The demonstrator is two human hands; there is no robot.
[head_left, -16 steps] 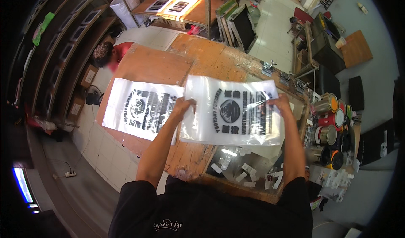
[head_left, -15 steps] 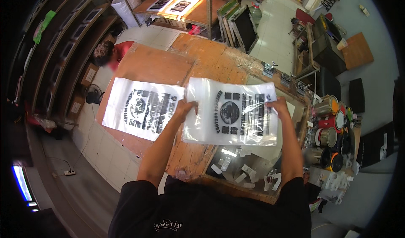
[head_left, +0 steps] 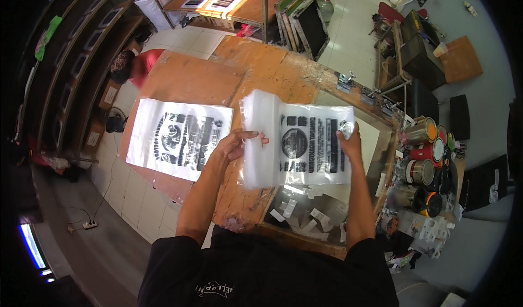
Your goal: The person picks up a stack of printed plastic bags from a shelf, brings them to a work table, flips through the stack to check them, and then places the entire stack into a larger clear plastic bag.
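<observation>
A stack of clear plastic bags (head_left: 294, 143) printed in black is held between my two hands over the right part of the table. My left hand (head_left: 235, 145) grips its left edge, with fingers showing through the clear plastic. My right hand (head_left: 350, 141) pinches the right edge, thumb on top. The stack's left side curls upward. Beside my left hand lies a second pile of printed plastic bags (head_left: 180, 135), flat on a brown board. Under the held stack is a glass-like panel (head_left: 294, 212) with small white pieces on it.
The wooden table (head_left: 267, 62) spreads ahead. Paint cans (head_left: 419, 171) crowd the right side. Framed screens (head_left: 305, 26) lean beyond the far edge, near a metal shelf (head_left: 218, 10). A person in red (head_left: 143, 65) is low at the table's far left. Dark racks (head_left: 76, 62) stand left.
The stack's left side has bent upward and bunched toward the middle. My left hand has shifted slightly, its fingers now reaching under the plastic. The person in red has moved slightly.
</observation>
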